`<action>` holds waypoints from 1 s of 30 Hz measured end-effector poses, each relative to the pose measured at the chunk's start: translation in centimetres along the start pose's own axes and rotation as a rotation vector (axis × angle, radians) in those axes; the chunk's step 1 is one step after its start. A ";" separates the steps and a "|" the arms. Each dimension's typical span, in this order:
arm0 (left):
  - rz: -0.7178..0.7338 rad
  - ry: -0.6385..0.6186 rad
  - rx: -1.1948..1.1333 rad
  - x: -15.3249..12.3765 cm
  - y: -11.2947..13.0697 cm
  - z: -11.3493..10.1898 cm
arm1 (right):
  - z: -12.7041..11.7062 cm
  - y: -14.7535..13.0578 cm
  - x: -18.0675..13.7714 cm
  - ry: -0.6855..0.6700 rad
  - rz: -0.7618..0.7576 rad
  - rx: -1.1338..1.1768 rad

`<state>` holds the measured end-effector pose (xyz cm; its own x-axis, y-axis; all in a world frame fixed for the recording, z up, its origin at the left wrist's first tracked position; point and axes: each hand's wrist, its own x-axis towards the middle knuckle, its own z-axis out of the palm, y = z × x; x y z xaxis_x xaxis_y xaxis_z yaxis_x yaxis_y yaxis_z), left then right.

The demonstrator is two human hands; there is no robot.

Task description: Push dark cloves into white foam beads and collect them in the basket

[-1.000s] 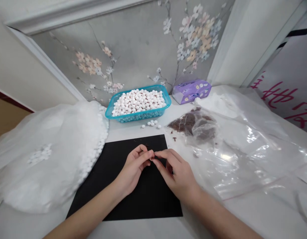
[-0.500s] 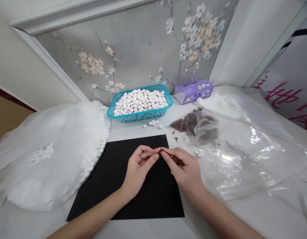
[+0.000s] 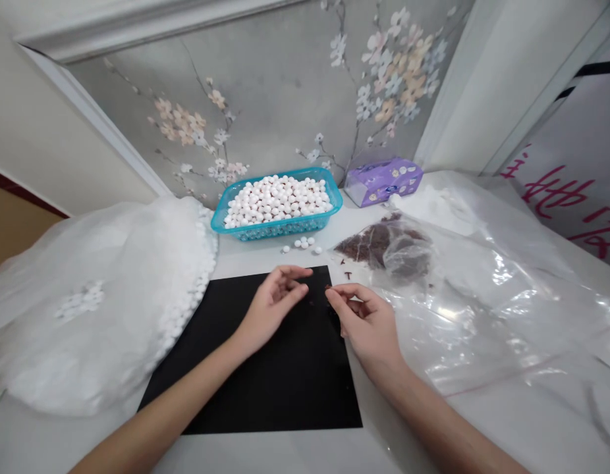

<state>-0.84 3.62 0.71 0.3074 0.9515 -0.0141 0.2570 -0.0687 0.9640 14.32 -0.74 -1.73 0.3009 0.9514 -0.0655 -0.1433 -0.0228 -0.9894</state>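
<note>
My left hand [image 3: 271, 303] hovers over the black sheet [image 3: 265, 388], thumb and fingers apart with nothing between them. At the sheet's right edge, my right hand [image 3: 367, 322] pinches a small brown piece [image 3: 327, 288] between thumb and forefinger; its exact shape is too small to make out. Beyond the hands lie a few loose white balls [image 3: 305, 243]. A small brown T-shaped piece [image 3: 348, 274] rests on the white table near my right fingertips. Behind the balls stands a teal basket [image 3: 280, 232] heaped with white balls.
A big translucent bag [image 3: 107, 355] of white balls bulges at left, overlapping the sheet. To the right, a clear plastic bag [image 3: 483, 329] spreads over the table, with a heap of small brown pieces [image 3: 374, 245] at its mouth. A purple tissue pack [image 3: 384, 182] stands against the wall.
My hands were together at the fingertips and have parted. The left has moved left and opened, while the right keeps its pinch on the small brown piece.
</note>
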 end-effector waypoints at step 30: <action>-0.333 0.009 -0.474 -3.3 0.6 1.3 | -0.6 -0.6 -1.6 -0.112 -0.639 -0.456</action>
<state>-0.52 0.06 1.02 0.2718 0.9016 -0.3366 -0.1008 0.3745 0.9217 14.46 -2.42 -1.10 0.0945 0.8474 0.5225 0.4328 0.4377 -0.7881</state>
